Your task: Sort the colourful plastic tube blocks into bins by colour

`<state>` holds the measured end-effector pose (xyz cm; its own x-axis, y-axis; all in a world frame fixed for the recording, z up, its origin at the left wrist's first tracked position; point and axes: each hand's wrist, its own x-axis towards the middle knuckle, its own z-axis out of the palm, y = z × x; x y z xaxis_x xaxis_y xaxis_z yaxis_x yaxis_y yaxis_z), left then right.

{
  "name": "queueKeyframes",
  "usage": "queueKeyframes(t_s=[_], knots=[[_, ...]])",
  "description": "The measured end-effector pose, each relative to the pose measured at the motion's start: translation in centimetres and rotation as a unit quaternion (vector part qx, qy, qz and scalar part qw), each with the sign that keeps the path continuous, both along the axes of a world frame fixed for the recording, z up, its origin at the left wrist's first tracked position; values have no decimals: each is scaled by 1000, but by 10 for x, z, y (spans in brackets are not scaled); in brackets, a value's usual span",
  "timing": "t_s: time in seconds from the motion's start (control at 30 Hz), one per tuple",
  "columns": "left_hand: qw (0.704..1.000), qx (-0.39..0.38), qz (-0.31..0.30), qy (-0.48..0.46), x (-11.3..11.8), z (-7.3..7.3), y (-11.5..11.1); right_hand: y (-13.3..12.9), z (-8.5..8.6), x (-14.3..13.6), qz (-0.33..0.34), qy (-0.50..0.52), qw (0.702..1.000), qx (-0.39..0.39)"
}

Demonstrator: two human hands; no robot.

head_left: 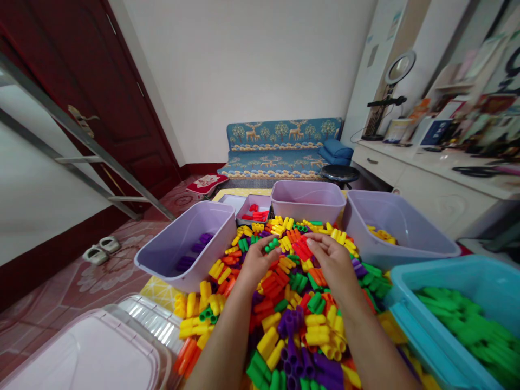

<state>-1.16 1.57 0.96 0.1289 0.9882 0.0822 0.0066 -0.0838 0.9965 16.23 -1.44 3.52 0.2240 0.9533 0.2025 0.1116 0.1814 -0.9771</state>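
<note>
A heap of bullet-shaped plastic building blocks (268,344) in yellow, purple, green, red and orange covers the table in front of me. My left hand (257,264) is over the far half of the heap, thumb and fingers closed around a green block (272,245) whose rounded ends point up. To its right, my right hand (331,260) pinches a red block (301,248) between thumb and fingers. The two hands are apart, with loose blocks in the gap. Part of each held block is hidden by fingers.
Purple blocks lie in the left lilac bin (162,265), yellow ones in the right lilac bin (406,252), green ones in the turquoise bin (410,314). Behind the heap stand another lilac bin (309,200) and a small tray (244,219) with red blocks. Lids (93,352) are stacked front left.
</note>
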Motion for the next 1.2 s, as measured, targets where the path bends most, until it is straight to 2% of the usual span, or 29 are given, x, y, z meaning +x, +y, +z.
queueKeyframes(t_s=[0.1,0.17,0.3,0.4,0.47,0.53,0.6,0.7,0.8,0.87,0.97,1.07,1.2], knots=[[974,125,39,187,-2,-1,2,1,1,4,-21,54,998,-20],[950,163,57,260,-4,3,1,2,0,6,-24,64,997,-30],[906,111,54,404,-14,27,-11,5,-5,15,-20,9,999,-36],[853,59,-24,518,-26,45,-23,6,-8,26,-25,-139,990,-28],[825,33,-76,558,-31,52,-29,6,-9,32,-20,-272,961,-54],[804,22,-102,585,-32,53,-32,4,-9,34,-4,-384,918,-101],[788,25,-112,605,-29,51,-33,1,-9,32,16,-453,881,-136],[777,42,-119,617,-19,44,-33,-2,-10,22,55,-502,851,-144],[780,69,-115,611,-10,36,-33,-4,-12,10,73,-519,841,-131],[797,84,-108,588,-6,30,-31,-4,-13,4,76,-515,845,-120],[847,99,-82,516,-2,20,-24,-2,-16,0,82,-494,860,-103],[903,99,-39,416,1,12,-16,1,-21,0,84,-441,890,-81],[951,90,12,296,5,3,-7,7,-31,2,97,-363,925,-57]])
